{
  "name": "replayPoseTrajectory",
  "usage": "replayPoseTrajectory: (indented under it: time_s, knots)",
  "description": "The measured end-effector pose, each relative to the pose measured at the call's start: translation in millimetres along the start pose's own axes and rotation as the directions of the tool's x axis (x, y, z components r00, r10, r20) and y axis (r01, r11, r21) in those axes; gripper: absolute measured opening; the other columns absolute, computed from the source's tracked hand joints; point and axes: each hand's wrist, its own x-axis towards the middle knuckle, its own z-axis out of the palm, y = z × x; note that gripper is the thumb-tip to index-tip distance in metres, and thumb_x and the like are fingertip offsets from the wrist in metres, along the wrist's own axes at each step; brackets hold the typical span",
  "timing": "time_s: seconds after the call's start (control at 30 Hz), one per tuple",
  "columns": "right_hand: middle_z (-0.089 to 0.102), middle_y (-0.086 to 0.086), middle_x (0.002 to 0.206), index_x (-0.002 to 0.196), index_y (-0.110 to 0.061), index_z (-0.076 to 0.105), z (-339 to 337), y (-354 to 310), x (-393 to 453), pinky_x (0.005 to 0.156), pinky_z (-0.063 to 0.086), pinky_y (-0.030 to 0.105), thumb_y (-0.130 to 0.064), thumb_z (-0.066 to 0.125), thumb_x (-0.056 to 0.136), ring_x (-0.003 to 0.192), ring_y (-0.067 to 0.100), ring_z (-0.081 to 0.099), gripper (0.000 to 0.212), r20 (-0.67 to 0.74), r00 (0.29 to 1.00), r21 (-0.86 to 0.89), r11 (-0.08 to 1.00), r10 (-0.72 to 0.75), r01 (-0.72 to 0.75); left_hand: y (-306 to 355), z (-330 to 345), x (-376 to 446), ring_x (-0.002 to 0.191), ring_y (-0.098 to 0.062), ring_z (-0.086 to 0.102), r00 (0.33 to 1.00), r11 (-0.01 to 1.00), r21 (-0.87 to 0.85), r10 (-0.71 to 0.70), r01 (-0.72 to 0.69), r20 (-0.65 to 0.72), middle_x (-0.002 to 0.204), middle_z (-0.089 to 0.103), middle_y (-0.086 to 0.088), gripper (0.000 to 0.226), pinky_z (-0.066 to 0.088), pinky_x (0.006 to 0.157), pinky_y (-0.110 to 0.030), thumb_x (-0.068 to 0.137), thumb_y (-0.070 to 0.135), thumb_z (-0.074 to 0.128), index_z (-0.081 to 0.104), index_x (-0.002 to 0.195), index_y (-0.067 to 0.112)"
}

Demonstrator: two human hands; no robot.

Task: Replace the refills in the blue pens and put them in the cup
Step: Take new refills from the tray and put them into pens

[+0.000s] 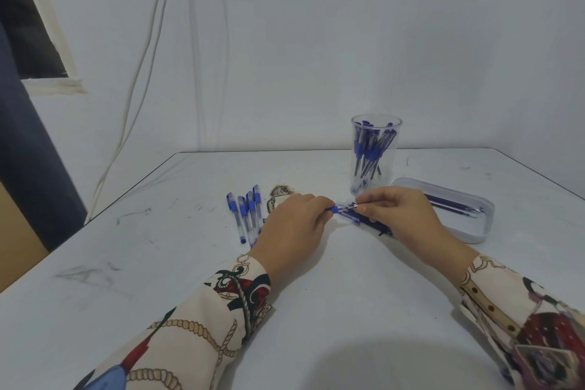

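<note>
fingers of left hand pinch blue pen | right hand pinches metal tip | step: tip on/off, unclear | next: straight twist

White surface is pretty scuffed up, dark scribble marks all over it. Plain white wall behind, with a couple of pale cables hanging down it. Dark window opening top left, and a dark blue curtain below it.
</note>
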Motion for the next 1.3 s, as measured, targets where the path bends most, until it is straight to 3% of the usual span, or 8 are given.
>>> replayPoseTrajectory:
  time_s: [0.13, 0.53, 0.63, 0.77, 0.87, 1.03, 1.23, 1.3]
  knots:
    - [0.073, -0.002, 0.074, 0.084, -0.017, 0.073, 2, -2, -2, 0.053, 0.046, 0.008, -0.011, 0.074, 0.079, 0.056, 0.0, 0.063, 0.008, 0.007, 1.0, 0.039, 0.999, 0.012, -0.012, 0, 0, 0, 0.091, -0.021, 0.055, 1.0, 1.0, -0.004, 0.011, -0.011, -0.007, 0.1, 0.066, -0.003, 0.026, 0.044, 0.081, -0.041, 0.097, 0.023, 0.045, 0.062, 0.114, 0.013]
    - [0.072, 0.005, 0.074, 0.079, -0.018, 0.073, 9, -2, -4, 0.061, 0.049, 0.01, -0.009, 0.073, 0.079, 0.06, 0.006, 0.062, 0.009, 0.029, 0.999, 0.102, 0.994, -0.026, 0.023, 3, 1, 0, 0.088, -0.023, 0.056, 0.998, 0.999, -0.021, 0.049, -0.05, -0.036, 0.096, 0.066, -0.006, 0.025, 0.045, 0.078, -0.042, 0.096, 0.023, 0.047, 0.062, 0.113, 0.012]
    - [0.072, 0.001, 0.074, 0.078, -0.02, 0.072, 10, 1, -2, 0.069, 0.05, 0.019, -0.017, 0.068, 0.085, 0.067, 0.01, 0.063, 0.008, 0.031, 0.998, 0.021, 0.998, -0.06, 0.059, 4, 0, 0, 0.089, -0.022, 0.055, 0.998, 0.999, -0.022, 0.049, -0.05, -0.035, 0.098, 0.066, -0.005, 0.026, 0.045, 0.079, -0.041, 0.097, 0.024, 0.046, 0.062, 0.114, 0.013]
    - [0.065, -0.005, 0.063, 0.068, -0.013, 0.066, 12, 5, -2, 0.066, 0.043, 0.03, -0.038, 0.057, 0.091, 0.063, 0.013, 0.056, 0.035, 0.012, 0.996, -0.184, 0.979, -0.091, 0.092, 4, 1, 1, 0.084, -0.024, 0.057, 0.994, 0.996, -0.029, 0.087, -0.089, -0.067, 0.091, 0.067, -0.006, 0.026, 0.047, 0.074, -0.043, 0.095, 0.025, 0.047, 0.064, 0.108, 0.011]
    - [0.067, -0.008, 0.066, 0.073, -0.009, 0.068, 12, 4, -4, 0.074, 0.047, 0.033, -0.042, 0.052, 0.092, 0.072, 0.015, 0.062, 0.041, 0.019, 0.996, -0.151, 0.985, -0.084, 0.086, 3, 1, 0, 0.081, -0.024, 0.058, 0.992, 0.994, -0.027, 0.102, -0.104, -0.073, 0.088, 0.067, -0.006, 0.029, 0.048, 0.071, -0.043, 0.093, 0.026, 0.045, 0.065, 0.106, 0.01]
    - [0.069, -0.001, 0.075, 0.09, -0.024, 0.063, 11, 1, -6, 0.063, 0.039, 0.02, -0.019, 0.056, 0.09, 0.072, 0.01, 0.06, 0.009, 0.088, 0.991, -0.07, 0.992, -0.102, 0.108, 0, 2, 1, 0.084, -0.022, 0.059, 0.994, 0.996, -0.026, 0.083, -0.085, -0.075, 0.091, 0.068, -0.003, 0.034, 0.048, 0.074, -0.043, 0.093, 0.031, 0.041, 0.065, 0.108, 0.012]
    - [0.066, -0.003, 0.074, 0.074, -0.018, 0.062, 13, 3, -8, 0.069, 0.044, 0.023, -0.038, 0.048, 0.095, 0.072, 0.008, 0.059, 0.033, 0.07, 0.988, -0.188, 0.971, -0.137, 0.148, 0, 3, 1, 0.081, -0.022, 0.058, 0.99, 0.994, -0.02, 0.102, -0.104, -0.096, 0.089, 0.068, -0.003, 0.03, 0.049, 0.071, -0.042, 0.092, 0.029, 0.044, 0.065, 0.106, 0.012]
    - [0.066, -0.002, 0.075, 0.08, -0.021, 0.062, 12, 4, -7, 0.068, 0.044, 0.024, -0.038, 0.049, 0.095, 0.071, 0.007, 0.059, 0.026, 0.074, 0.989, -0.157, 0.978, -0.128, 0.139, 0, 3, 1, 0.082, -0.022, 0.058, 0.991, 0.995, -0.014, 0.101, -0.103, -0.088, 0.09, 0.068, -0.003, 0.031, 0.049, 0.072, -0.042, 0.093, 0.03, 0.043, 0.065, 0.107, 0.012]
